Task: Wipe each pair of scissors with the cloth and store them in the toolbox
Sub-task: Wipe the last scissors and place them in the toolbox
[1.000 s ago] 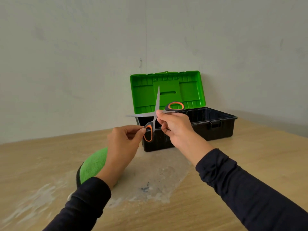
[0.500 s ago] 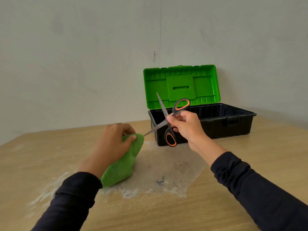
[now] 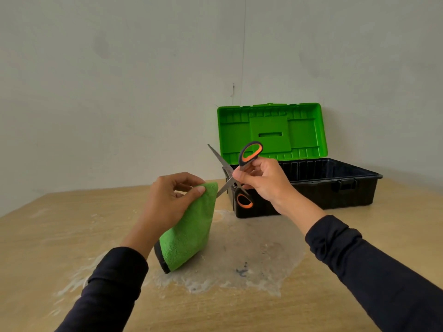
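Observation:
My right hand (image 3: 263,182) grips a pair of scissors (image 3: 249,153) with grey and orange handles near the pivot. The blades are spread wide apart: one points up and left, the other points down and left. My left hand (image 3: 169,202) holds a green cloth (image 3: 189,231) with a dark edge, lifted above the table, and the lower blade's tip touches the cloth's top corner. Behind the scissors stands the toolbox (image 3: 335,185), a black tub with its green lid (image 3: 271,130) upright and open. What lies inside the tub is hidden.
The wooden table (image 3: 239,312) carries a pale, worn patch (image 3: 239,257) under my hands. A plain white wall rises close behind the toolbox. The table's left edge runs diagonally at far left.
My left hand let go of the scissors' lower handle, picked the cloth up off the table and raised it to the lower blade. The scissors turned in my right hand.

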`<state>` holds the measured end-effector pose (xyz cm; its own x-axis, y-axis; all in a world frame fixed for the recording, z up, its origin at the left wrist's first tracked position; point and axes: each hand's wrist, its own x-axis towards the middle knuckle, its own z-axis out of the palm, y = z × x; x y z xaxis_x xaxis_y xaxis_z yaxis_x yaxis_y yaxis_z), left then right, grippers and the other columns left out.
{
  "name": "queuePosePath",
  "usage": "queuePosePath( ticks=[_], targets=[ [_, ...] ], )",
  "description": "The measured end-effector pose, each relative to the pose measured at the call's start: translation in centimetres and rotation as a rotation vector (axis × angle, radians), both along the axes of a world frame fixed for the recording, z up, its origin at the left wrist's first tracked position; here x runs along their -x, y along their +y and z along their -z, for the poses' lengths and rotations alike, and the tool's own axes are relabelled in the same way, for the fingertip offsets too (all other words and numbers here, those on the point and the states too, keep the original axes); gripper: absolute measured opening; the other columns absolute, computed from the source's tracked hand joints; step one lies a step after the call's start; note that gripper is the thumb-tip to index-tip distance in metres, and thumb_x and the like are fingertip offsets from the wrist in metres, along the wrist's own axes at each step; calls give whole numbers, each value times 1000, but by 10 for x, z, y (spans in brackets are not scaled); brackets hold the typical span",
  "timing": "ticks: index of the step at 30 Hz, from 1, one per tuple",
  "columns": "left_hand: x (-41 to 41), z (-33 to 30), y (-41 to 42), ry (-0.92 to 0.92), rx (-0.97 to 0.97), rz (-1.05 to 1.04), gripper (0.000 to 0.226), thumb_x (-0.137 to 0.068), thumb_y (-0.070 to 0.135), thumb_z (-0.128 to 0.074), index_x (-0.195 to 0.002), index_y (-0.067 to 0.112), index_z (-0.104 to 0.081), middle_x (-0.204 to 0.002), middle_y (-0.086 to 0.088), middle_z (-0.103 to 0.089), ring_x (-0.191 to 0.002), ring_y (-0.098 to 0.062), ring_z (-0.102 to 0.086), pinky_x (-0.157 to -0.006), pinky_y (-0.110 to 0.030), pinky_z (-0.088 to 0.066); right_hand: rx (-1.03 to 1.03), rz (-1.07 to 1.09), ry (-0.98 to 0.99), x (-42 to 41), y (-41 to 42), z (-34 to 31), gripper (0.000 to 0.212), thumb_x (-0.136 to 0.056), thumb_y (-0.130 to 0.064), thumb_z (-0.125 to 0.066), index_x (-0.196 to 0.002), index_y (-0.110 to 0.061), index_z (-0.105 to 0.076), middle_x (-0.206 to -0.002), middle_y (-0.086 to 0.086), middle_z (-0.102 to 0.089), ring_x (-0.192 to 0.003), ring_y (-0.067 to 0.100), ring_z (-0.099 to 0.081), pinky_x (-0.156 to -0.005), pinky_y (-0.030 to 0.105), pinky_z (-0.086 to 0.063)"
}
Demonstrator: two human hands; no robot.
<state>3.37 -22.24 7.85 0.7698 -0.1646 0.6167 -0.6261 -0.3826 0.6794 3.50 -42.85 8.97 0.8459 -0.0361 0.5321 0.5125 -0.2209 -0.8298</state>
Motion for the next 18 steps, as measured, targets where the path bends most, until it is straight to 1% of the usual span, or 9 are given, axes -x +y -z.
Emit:
queuePosePath(
  ticks=[2, 4, 6, 8, 10, 12, 14, 15, 18],
  targets=[
    [0, -1, 1, -6, 18, 13, 11, -80, 15, -70, -78, 25, -71, -79, 9, -70, -76, -4, -62, -59, -11, -46, 44, -5, -11, -3, -1, -4, 9, -77, -11, -73, -77, -17, -66, -79, 5, -67, -72, 16, -62, -66, 26, -56],
    [1, -2, 0, -15, 44, 28, 10, -79, 13, -70, -78, 24, -72, -79, 6, -70, -75, -3, -61, -57, -10, -45, 145, 10, -34, -6, 2, -5, 9, -76, -14, -74, -75, -19, -67, -80, 7, -70, -76, 22, -64, -73, 34, -54],
    [1, -1, 0, -20, 80, 35, 8, -79, 13, -70, -79, 21, -73, -80, 4, -71, -75, -4, -62, -55, -11, -45, 201, -2, -50, -9, 10, -2, 9, -76, -15, -75, -74, -18, -67, -80, 8, -71, -78, 27, -65, -76, 37, -53],
    [-1, 0, 0, -30, 123, -11, 6, -78, 14, -71, -79, 20, -73, -80, 3, -71, -74, -7, -63, -54, -11, -45, 107, -77, -20, -10, 17, 3, 10, -77, -11, -73, -74, -18, -66, -76, 4, -69, -75, 24, -64, -74, 35, -54],
    [-4, 2, 1, -44, 155, -97, 4, -77, 17, -72, -80, 21, -73, -81, 3, -71, -70, -8, -63, -53, -10, -45, -20, -173, 25, -10, 21, 7, 12, -77, -5, -71, -74, -16, -66, -73, 2, -67, -72, 18, -62, -69, 28, -55],
    [-5, 4, 2, -53, 159, -166, 5, -76, 19, -73, -80, 21, -73, -79, 5, -70, -61, -1, -59, -51, -10, -44, -81, -239, 59, -8, 20, 8, 13, -77, -1, -69, -75, -13, -66, -70, -2, -67, -67, 11, -63, -64, 22, -53],
    [-4, 5, 3, -52, 144, -172, 5, -76, 20, -73, -81, 21, -73, -79, 7, -70, -53, 3, -55, -50, -11, -42, -115, -273, 79, -6, 20, 7, 14, -77, 1, -67, -75, -12, -65, -68, -3, -66, -64, 7, -63, -61, 19, -53],
    [-4, 4, 3, -43, 129, -148, 5, -76, 21, -73, -81, 21, -73, -79, 7, -71, -56, 2, -57, -52, -12, -44, -123, -274, 80, -5, 21, 7, 15, -78, 1, -67, -74, -13, -65, -68, -2, -65, -63, 7, -63, -61, 19, -53],
    [-4, 4, 1, 14, 58, -34, 4, -76, 20, -73, -80, 23, -73, -81, 7, -72, -77, -6, -65, -63, -18, -49, -127, -224, 65, -4, 24, 9, 17, -78, 1, -67, -72, -14, -64, -70, 3, -61, -60, 5, -61, -59, 16, -51]
  ],
)
